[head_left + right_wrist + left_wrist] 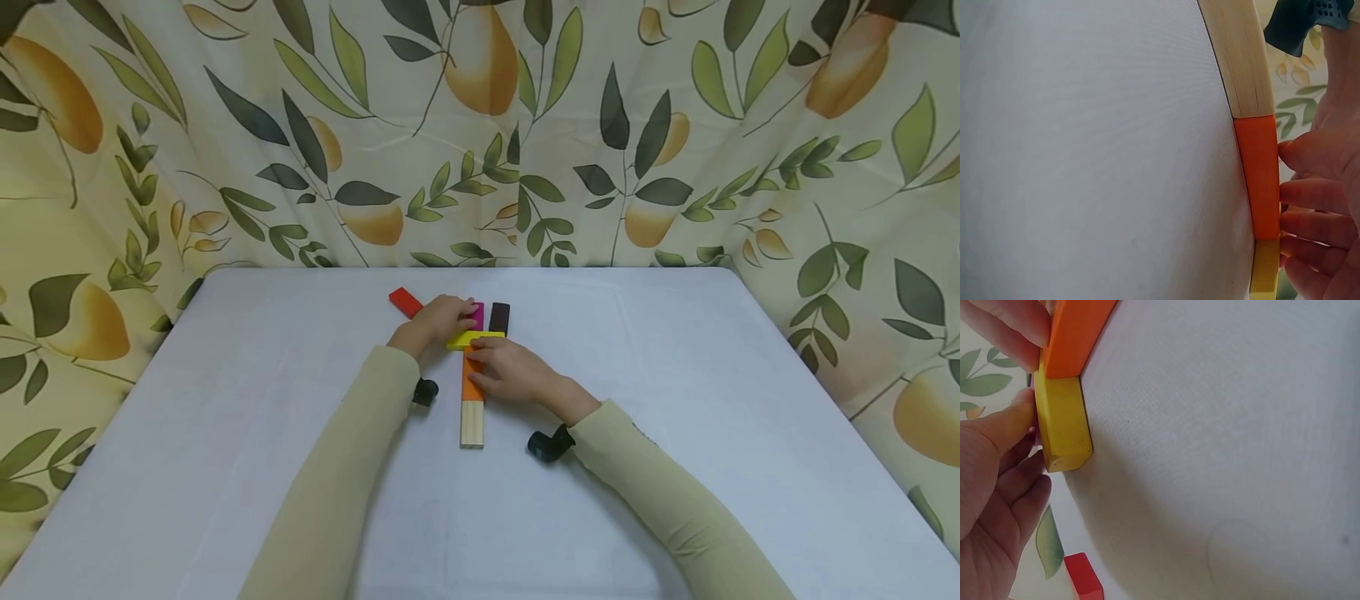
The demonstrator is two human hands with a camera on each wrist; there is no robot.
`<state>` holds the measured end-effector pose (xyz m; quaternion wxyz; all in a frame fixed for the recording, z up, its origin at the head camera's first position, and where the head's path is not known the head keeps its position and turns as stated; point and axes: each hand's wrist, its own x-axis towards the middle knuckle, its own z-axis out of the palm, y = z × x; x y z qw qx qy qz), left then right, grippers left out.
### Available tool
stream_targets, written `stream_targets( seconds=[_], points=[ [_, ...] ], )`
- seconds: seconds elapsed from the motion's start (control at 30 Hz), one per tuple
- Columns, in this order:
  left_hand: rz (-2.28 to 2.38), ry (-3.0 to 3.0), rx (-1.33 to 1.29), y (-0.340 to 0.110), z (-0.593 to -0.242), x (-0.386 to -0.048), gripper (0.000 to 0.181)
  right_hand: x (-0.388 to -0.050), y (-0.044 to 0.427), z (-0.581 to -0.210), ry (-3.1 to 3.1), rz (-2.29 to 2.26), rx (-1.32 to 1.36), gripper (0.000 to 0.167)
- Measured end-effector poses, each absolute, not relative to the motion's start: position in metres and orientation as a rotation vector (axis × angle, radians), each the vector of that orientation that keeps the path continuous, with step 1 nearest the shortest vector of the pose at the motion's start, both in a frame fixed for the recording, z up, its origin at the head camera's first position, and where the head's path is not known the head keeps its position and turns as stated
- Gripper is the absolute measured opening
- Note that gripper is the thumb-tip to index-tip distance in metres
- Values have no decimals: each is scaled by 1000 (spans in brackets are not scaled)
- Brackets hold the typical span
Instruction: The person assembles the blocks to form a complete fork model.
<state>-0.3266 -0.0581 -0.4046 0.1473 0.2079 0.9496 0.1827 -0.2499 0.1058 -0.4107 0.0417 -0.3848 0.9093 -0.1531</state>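
Observation:
Flat wooden blocks lie joined in a line in the head view. A plain wood block (472,425) is at the near end, then an orange block (472,392). A yellow block (457,342) lies crosswise at the orange one's far end, with a magenta block (479,312) beyond it. My left hand (441,318) pinches the magenta block, its thumb beside the yellow one; its fingers partly cover the magenta. With fingers extended, my right hand (517,371) touches the orange block's top, some fingertips reaching the yellow block.
A dark block (500,318) stands just right of the magenta one. Left of my left hand lies a red block (405,302), partly hidden. Both rest on the white tabletop (637,333), with patterned fabric (555,150) behind. Dark wrist cameras (550,446) hang under the sleeves.

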Motion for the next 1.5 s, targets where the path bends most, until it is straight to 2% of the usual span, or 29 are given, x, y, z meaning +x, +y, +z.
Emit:
stream_targets(
  seconds=[0.47,0.6,1.5],
  points=[
    [591,2817,524,-58,-393,-323,53,-250,106,-410,2786,-462,-1185,39],
    [622,2875,428,-69,-389,-324,55,-251,105,-410,2786,-462,-1181,39],
    [607,2923,292,-128,-393,-328,57,-250,106,-411,2793,-460,-1158,39]
  ],
)
